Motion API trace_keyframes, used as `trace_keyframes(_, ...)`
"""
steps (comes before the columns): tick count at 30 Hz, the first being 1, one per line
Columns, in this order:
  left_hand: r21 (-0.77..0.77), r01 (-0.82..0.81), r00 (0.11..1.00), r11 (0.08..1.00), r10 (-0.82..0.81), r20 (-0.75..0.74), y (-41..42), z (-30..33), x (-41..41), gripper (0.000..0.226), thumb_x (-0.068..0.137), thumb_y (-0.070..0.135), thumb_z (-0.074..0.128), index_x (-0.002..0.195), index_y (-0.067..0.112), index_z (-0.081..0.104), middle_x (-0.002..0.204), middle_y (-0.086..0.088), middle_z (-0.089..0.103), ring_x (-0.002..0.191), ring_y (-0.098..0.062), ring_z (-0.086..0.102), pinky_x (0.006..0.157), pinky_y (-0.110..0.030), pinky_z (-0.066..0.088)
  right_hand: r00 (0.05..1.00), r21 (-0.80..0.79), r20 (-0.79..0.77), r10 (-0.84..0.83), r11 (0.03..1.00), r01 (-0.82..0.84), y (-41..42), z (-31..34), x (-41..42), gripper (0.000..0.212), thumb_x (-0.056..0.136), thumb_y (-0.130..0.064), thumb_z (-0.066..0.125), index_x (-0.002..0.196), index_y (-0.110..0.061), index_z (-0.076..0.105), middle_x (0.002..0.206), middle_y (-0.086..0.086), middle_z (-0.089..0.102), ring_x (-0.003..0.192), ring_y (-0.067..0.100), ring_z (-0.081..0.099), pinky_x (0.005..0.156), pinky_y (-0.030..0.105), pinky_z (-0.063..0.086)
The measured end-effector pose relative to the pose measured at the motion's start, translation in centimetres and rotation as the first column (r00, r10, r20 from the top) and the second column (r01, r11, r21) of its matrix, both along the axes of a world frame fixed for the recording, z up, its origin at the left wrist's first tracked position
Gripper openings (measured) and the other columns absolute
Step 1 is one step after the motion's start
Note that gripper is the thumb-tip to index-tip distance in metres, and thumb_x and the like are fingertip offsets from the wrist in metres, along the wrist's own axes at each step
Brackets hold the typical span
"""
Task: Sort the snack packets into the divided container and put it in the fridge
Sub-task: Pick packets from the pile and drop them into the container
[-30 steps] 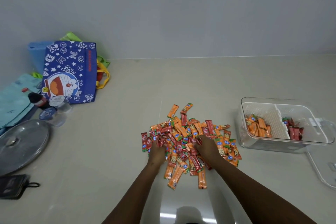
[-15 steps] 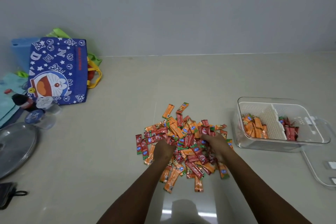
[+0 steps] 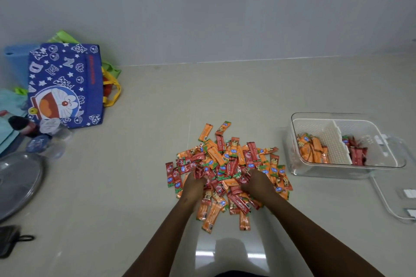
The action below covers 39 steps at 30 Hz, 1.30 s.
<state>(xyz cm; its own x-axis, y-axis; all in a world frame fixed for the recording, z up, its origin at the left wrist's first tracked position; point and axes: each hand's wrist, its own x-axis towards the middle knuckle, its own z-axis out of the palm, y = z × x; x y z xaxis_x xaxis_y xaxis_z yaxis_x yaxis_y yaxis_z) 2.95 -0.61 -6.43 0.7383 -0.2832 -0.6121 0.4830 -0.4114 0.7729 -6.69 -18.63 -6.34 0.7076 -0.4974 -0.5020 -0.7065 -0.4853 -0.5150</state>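
orange and red snack packets (image 3: 227, 171) lie in one mixed heap on the pale floor (image 3: 139, 186), near its centre. both hands are buried in the near side of the heap. the left hand (image 3: 195, 183) has its fingers curled around a small bunch of red packets. the right hand (image 3: 258, 183) has its fingers curled down into the pile; whether it actually grasps a packet cannot be told, since the fingertips are hidden.

the clear divided container (image 3: 346, 117) stands well apart to the right of the heap. its white divider (image 3: 336, 144) separates orange packets in the left compartment from red packets in the right compartment. the clear lid (image 3: 391, 198) lies beside it, off the container.

judgement: sorting is at an early stage; most packets remain on the floor.

risks from here:
- a handful may contain both colours, because the packets overlap closely. result: mixed compartments.
- the foil wrappers look slippery; a loose grasp could drop packets on the way across.
- a red bunch released over the left compartment would need re-sorting.
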Motion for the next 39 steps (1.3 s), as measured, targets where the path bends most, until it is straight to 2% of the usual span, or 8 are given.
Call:
trace_keyframes(3, 0.0, -0.019, 0.999, 1.0, 0.019, -0.034, 0.7, 0.2, 0.1, 0.03, 0.097, 0.027, 0.054, 0.124, 0.017, 0.056, 0.106, -0.002, 0.072, 0.085, -0.016, 0.072, 0.063, -0.027, 0.054, 0.999, 0.015, 0.05, -0.019, 1.0, 0.018, 0.4, 0.1, 0.3, 0.016, 0.079, -0.026, 0.072, 0.084, -0.013, 0.063, 0.083, 0.004, 0.067, 0.072, 0.019, 0.06, 0.066, 0.028, 0.051)
trace_keyframes(7, 0.093, 0.011, 1.0, 0.996, -0.013, 0.014, 0.4, -0.1, 0.3, 0.072, 0.071, 0.048, 0.08, 0.129, 0.016, 0.053, 0.121, -0.001, 0.065, 0.104, -0.023, 0.067, 0.09, -0.042, 0.054, 0.963, 0.348, 0.153, -0.223, 0.924, 0.159, -0.2, 1.5, 0.1, 0.018, 0.084, -0.018, 0.068, 0.101, -0.013, 0.063, 0.092, 0.004, 0.07, 0.079, 0.02, 0.067, 0.074, 0.031, 0.054)
trace_keyframes(10, 0.265, 0.117, 0.986, 0.957, -0.143, 0.081, -0.8, -0.1, -0.5, 0.032, 0.073, 0.026, 0.079, 0.099, 0.012, 0.067, 0.103, -0.007, 0.073, 0.083, -0.021, 0.069, 0.077, -0.032, 0.056, 0.935, 0.528, 0.129, -0.33, 0.821, 0.217, -0.9, 2.1, -1.2, 0.028, 0.082, -0.019, 0.07, 0.108, -0.018, 0.059, 0.099, 0.003, 0.071, 0.087, 0.023, 0.069, 0.082, 0.039, 0.057)
trace_keyframes(15, 0.555, 0.132, 0.928, 0.821, -0.299, 0.221, -2.2, -0.5, -1.2, 0.031, 0.077, 0.035, 0.072, 0.094, 0.009, 0.069, 0.094, -0.005, 0.071, 0.087, -0.026, 0.068, 0.064, -0.027, 0.047, 0.919, 0.666, 0.098, -0.383, 0.711, 0.225, -0.8, 3.2, -2.7, 0.031, 0.084, -0.013, 0.07, 0.113, -0.015, 0.058, 0.099, 0.005, 0.072, 0.085, 0.02, 0.071, 0.065, 0.028, 0.057)
trace_keyframes(23, 0.351, 0.1, 0.966, 0.931, -0.176, 0.191, -1.6, 0.2, -1.5, 0.006, 0.082, 0.02, 0.066, 0.079, 0.015, 0.068, 0.083, -0.004, 0.07, 0.079, -0.023, 0.067, 0.069, -0.028, 0.05, 0.998, 0.204, -0.041, -0.049, 0.977, 0.057, 1.9, 0.0, -3.0, 0.039, 0.074, -0.023, 0.079, 0.105, -0.01, 0.061, 0.104, 0.006, 0.069, 0.092, 0.022, 0.066, 0.079, 0.032, 0.055)
trace_keyframes(30, 0.072, 0.061, 0.99, 0.996, -0.069, 0.125, 1.7, 1.0, -2.8, 0.014, 0.089, 0.017, 0.057, 0.094, 0.028, 0.064, 0.096, 0.002, 0.072, 0.087, -0.016, 0.068, 0.081, -0.035, 0.055, 0.991, -0.09, 0.009, 0.133, 0.987, -0.132, 3.8, -0.6, -2.8, 0.032, 0.079, -0.039, 0.069, 0.104, -0.02, 0.07, 0.104, 0.001, 0.072, 0.089, 0.017, 0.066, 0.073, 0.025, 0.049)
trace_keyframes(34, -0.032, 0.008, 0.994, 0.999, -0.004, 0.111, 1.5, 2.5, -3.6, 0.015, 0.094, 0.02, 0.057, 0.107, 0.026, 0.061, 0.096, 0.007, 0.07, 0.086, -0.011, 0.068, 0.07, -0.027, 0.052, 1.0, 0.297, 0.015, -0.006, 0.955, 0.001, 2.6, 0.1, -3.0, 0.033, 0.077, -0.025, 0.073, 0.108, -0.016, 0.066, 0.104, 0.004, 0.072, 0.086, 0.017, 0.066, 0.076, 0.027, 0.054)
trace_keyframes(39, -0.101, 0.024, 0.993, 0.995, -0.013, 0.114, -0.8, 3.9, -4.8, 0.029, 0.091, 0.025, 0.063, 0.12, 0.02, 0.06, 0.11, 0.0, 0.07, 0.097, -0.017, 0.067, 0.085, -0.035, 0.054, 0.94, 0.707, 0.018, -0.341, 0.67, 0.229, -0.4, 1.2, -5.6, 0.054, 0.061, -0.023, 0.083, 0.11, -0.007, 0.066, 0.099, 0.012, 0.075, 0.094, 0.032, 0.071, 0.093, 0.052, 0.053)
